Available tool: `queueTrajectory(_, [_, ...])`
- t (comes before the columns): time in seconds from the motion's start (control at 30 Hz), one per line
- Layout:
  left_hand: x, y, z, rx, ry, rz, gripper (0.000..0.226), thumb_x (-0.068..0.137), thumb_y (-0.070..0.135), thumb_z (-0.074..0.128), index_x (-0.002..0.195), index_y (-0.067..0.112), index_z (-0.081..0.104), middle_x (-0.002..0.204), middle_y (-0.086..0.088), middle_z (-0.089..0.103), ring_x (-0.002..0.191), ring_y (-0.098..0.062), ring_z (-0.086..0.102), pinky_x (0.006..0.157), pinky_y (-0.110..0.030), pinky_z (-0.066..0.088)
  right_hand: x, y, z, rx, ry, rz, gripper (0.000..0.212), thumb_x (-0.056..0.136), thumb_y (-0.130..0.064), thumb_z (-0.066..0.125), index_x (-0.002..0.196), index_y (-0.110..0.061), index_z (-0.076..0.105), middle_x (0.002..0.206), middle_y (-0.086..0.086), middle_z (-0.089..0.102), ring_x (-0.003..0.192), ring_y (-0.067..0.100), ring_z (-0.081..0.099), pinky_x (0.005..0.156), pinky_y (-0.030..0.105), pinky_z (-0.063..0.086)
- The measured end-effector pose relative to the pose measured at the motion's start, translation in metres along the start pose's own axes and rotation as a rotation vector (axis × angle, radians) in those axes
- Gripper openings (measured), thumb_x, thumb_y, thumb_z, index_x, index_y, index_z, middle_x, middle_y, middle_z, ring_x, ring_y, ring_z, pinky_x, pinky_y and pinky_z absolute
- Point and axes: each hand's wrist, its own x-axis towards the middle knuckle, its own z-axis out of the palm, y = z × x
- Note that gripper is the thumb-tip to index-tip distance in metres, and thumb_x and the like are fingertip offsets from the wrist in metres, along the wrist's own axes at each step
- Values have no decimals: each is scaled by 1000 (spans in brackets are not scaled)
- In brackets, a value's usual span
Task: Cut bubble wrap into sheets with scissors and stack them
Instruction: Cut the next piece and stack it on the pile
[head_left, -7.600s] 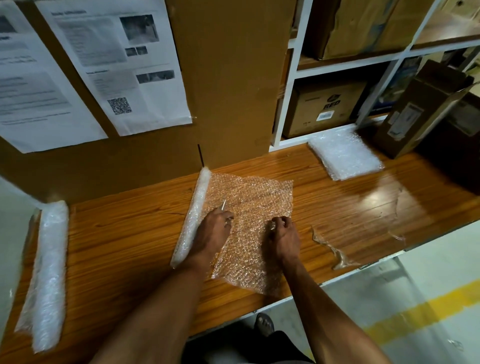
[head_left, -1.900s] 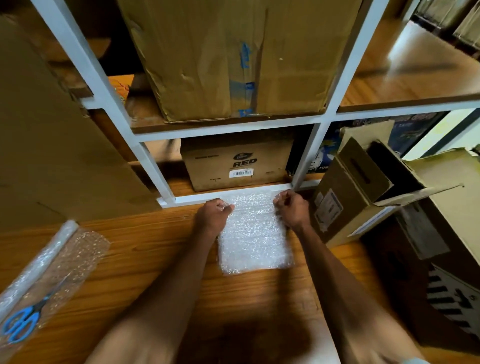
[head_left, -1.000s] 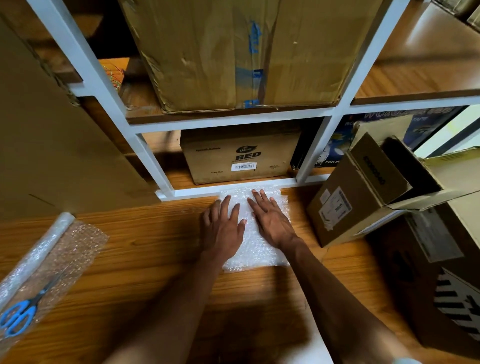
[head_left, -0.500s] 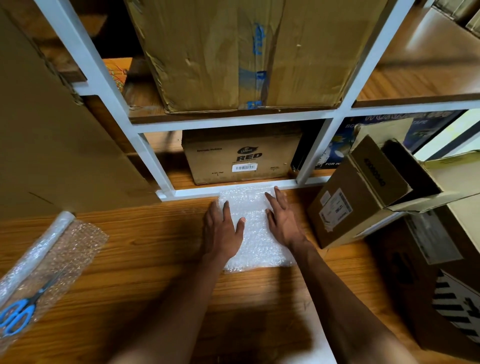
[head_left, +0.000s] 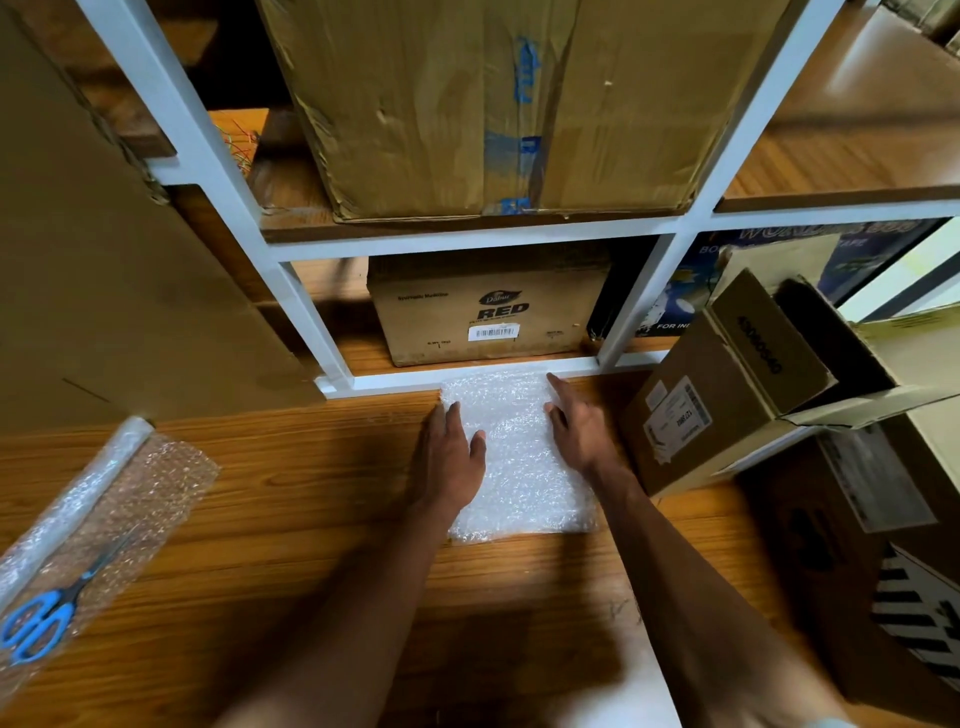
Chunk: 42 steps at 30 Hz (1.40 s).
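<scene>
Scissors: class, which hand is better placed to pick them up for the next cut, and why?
Left. The scissors lie on the bubble wrap at the far left, on the left hand's side; the right hand would have to cross over the stack.

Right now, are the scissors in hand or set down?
Set down. The blue-handled scissors lie on the unrolled bubble wrap at far left; both hands rest flat on the stack of sheets.

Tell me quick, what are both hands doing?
Left hand: open, flat on the left edge of the bubble wrap stack, holding nothing.
Right hand: open, fingers straight on its right edge, holding nothing.
</scene>
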Motion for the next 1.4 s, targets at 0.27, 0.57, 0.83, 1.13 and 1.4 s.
queueTrajectory(0.27, [13,-9,0,-195,48,-90,72,105,47,50,164,28,15,170,-1,24,154,-28,29,121,-49,36,-1,-11,-5,96,45,68,56,110,-29,52,163,-25,33,153,19,53,138,39,52,113,49,44])
queueTrajectory(0.57, [22,-11,0,-219,75,-112,61,107,31,51,162,26,26,165,-1,35,150,-28,36,119,-49,38,5,-8,-10,183,157,119,35,113,-25,43,145,-21,54,114,13,69,106,30,68,86,28,46])
queueTrajectory(0.83, [0,-10,-11,-280,208,-5,48,109,29,46,156,32,40,160,0,39,139,-21,45,111,-41,43,-21,-7,-31,269,294,308,38,104,-4,48,136,-19,61,123,14,69,114,32,63,97,28,43])
queueTrajectory(1.13, [-33,-44,-24,-248,236,-150,21,102,24,59,120,19,67,134,-7,55,115,-25,58,100,-43,52,-87,-1,-7,217,521,242,22,103,-13,51,117,-2,63,109,28,68,103,45,64,90,44,47])
queueTrajectory(1.4, [-89,-79,-20,-208,218,-129,15,98,17,63,107,9,72,120,-13,61,106,-29,60,97,-39,49,-141,-37,26,-199,511,2,15,101,-17,57,115,-15,60,113,12,59,101,33,53,86,48,45])
